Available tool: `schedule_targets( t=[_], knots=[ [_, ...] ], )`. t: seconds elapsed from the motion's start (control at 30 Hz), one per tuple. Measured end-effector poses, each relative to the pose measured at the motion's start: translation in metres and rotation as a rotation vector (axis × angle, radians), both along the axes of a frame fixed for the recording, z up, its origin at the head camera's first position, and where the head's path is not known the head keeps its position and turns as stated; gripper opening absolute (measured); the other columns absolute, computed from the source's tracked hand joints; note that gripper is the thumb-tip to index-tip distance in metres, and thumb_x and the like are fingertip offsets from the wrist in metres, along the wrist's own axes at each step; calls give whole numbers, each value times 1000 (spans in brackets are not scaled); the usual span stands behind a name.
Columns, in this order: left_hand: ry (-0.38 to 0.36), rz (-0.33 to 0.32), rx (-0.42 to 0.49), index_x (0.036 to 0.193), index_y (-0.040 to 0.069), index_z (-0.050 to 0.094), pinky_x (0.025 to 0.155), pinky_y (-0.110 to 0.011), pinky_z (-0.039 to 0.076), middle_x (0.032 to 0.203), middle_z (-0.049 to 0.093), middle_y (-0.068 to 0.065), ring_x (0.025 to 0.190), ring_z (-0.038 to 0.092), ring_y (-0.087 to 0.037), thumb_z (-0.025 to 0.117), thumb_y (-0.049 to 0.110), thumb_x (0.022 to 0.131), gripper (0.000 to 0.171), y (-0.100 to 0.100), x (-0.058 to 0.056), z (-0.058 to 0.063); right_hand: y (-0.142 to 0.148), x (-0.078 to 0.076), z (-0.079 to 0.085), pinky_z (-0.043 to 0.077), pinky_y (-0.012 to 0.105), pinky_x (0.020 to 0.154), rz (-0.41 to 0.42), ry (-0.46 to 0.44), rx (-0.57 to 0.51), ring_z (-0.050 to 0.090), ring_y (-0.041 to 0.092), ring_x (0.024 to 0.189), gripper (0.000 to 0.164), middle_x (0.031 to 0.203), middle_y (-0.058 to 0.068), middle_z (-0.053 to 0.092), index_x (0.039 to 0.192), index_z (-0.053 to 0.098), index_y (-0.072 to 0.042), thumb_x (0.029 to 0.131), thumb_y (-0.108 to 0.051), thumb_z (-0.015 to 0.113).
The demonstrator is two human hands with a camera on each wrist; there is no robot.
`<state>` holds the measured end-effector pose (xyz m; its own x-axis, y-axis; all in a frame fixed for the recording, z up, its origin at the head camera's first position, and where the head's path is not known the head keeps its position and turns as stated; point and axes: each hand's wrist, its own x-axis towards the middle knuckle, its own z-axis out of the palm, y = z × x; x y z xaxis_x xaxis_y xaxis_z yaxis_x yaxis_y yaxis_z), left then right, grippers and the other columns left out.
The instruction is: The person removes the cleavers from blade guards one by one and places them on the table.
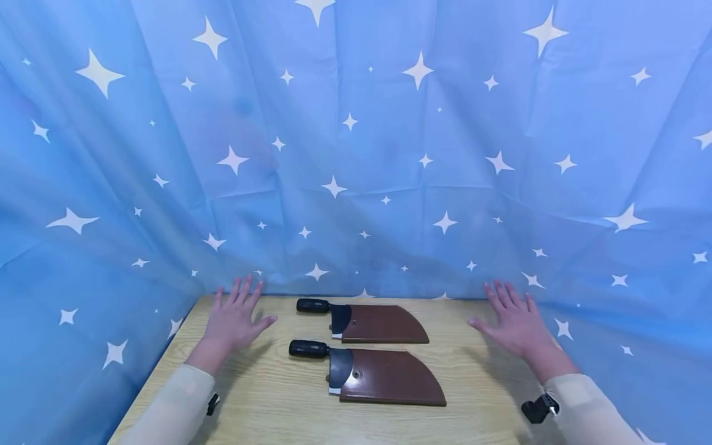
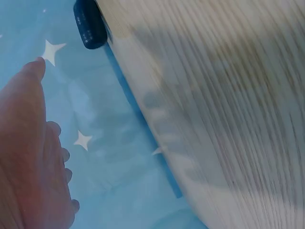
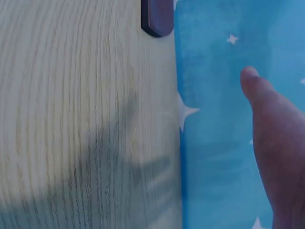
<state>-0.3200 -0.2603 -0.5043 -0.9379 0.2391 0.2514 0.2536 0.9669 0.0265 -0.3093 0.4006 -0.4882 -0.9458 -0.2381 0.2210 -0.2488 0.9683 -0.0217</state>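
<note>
Two cleavers lie side by side on the wooden table, handles to the left. The far cleaver point(image 1: 384, 324) and the slightly larger-looking near cleaver point(image 1: 392, 378) each have a black handle and a brown sheath over most of the blade. To their left, my left hand point(image 1: 232, 322) is held with fingers spread, touching neither. My right hand point(image 1: 517, 326), also spread and holding nothing, is to the right of the sheaths. The left wrist view catches a black handle point(image 2: 90, 24) beyond the thumb; the right wrist view catches a brown sheath end point(image 3: 161, 16).
A blue cloth with white stars point(image 1: 384, 154) hangs behind the table and along its sides. The pale wooden table point(image 1: 267, 414) ends at the cloth just past the far cleaver. Shadows of both hands fall on the tabletop.
</note>
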Motion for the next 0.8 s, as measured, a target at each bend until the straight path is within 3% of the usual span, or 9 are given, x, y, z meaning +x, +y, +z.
schedule_targets(
  t=[0.17,0.47,0.8],
  knots=[
    [20,-38,-7,175,10,28,129,-73,7,180,19,-23,166,17,-49,54,72,106,97,9,1,-3,-12,4,-5,7,76,127,29,44,12,14,55,164,106,180,28,15,177,17,-8,104,-74,56],
    [50,-143,8,174,10,34,129,-72,13,180,23,-21,166,20,-46,60,69,105,94,37,9,-16,-47,15,-20,10,69,131,114,77,-28,20,51,164,104,178,26,24,174,31,-6,101,-75,61],
    [-27,-270,21,174,13,36,127,-71,25,179,29,-19,163,31,-44,51,77,105,95,76,24,-28,-94,33,-32,31,71,124,267,82,-130,37,49,158,100,172,22,42,169,43,-8,97,-71,71]
  ],
)
